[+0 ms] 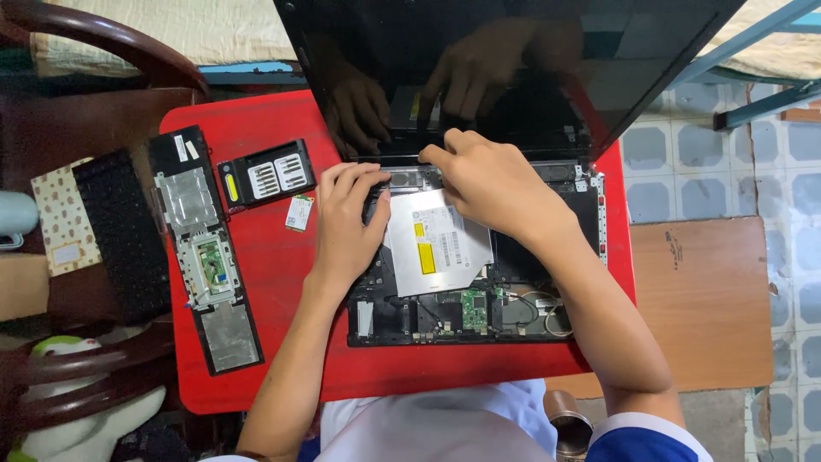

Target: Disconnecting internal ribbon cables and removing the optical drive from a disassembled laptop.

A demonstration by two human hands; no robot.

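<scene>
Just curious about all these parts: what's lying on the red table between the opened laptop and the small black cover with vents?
A small green circuit card lies there on the red table, seen in the head view.

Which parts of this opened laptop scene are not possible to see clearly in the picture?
Head view only:
- Fingertips of left hand and right hand: curled down into the laptop base, so any grip is hidden.
- Silver optical drive: its upper corners are covered by both hands.
- Laptop screen: cut off by the top edge.
- Small green card: details too small.
</scene>
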